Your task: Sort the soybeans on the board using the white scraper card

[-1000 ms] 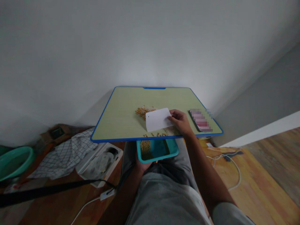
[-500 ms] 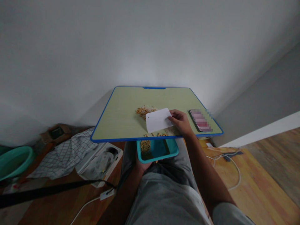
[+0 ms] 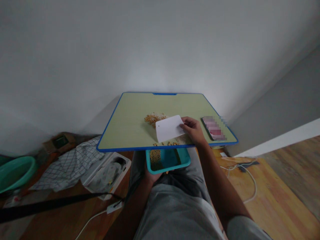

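Note:
My right hand [image 3: 193, 129] pinches a white card [image 3: 169, 128] by its right end, tilted above the table. Behind the card lies a pile of yellow beans mixed with white grains [image 3: 154, 117], partly hidden by it. Several loose beans [image 3: 171, 143] sit along the table's front edge. Below that edge, my left hand [image 3: 153, 175] holds a teal plastic tray [image 3: 185, 164] from underneath, over my lap; most of its fingers are hidden. Beans [image 3: 155, 156] fill the left end of the tray.
The green table [image 3: 125, 126] has a blue rim and stands against the wall. A phone [image 3: 213, 128] lies at its right side. On the floor are a white box [image 3: 107, 175], a checked cloth [image 3: 67, 166], a teal basin [image 3: 17, 173] and cables [image 3: 252, 181].
The card and my right hand have shifted only very slightly. My left hand and the tray stay where they were.

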`<act>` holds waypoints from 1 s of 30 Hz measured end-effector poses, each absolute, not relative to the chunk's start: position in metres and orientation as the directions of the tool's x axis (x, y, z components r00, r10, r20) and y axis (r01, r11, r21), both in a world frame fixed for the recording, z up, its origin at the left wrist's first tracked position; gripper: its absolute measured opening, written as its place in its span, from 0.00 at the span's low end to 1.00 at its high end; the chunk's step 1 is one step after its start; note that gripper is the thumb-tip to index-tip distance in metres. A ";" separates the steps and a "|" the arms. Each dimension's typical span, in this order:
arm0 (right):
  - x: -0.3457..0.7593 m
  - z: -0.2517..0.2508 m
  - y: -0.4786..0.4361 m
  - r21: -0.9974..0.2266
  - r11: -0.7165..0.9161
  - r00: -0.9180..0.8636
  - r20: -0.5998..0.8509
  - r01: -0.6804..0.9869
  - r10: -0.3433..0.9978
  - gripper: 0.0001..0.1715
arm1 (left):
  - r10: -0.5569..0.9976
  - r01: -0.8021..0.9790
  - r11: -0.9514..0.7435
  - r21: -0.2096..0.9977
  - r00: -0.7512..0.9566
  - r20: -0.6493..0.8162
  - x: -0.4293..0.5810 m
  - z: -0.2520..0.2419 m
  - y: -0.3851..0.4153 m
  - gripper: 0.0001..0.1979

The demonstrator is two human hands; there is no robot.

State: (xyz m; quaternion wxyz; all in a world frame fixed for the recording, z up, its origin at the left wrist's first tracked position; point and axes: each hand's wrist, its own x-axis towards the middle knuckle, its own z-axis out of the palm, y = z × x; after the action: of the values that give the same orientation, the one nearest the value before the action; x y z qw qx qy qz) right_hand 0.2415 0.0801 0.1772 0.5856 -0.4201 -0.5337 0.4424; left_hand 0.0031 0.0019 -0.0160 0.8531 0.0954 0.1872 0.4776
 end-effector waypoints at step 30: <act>0.240 0.174 0.080 -0.936 0.349 0.032 0.348 -0.037 0.937 0.22 | 0.842 -0.798 0.534 0.278 0.532 -0.091 0.002 -0.013 0.001 0.30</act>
State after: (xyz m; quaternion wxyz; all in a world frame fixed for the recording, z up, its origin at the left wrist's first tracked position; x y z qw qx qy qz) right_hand 0.2399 0.0804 0.1743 0.5973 -0.3993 -0.5637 0.4076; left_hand 0.0023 0.0006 -0.0132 0.8692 0.1016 0.1073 0.4718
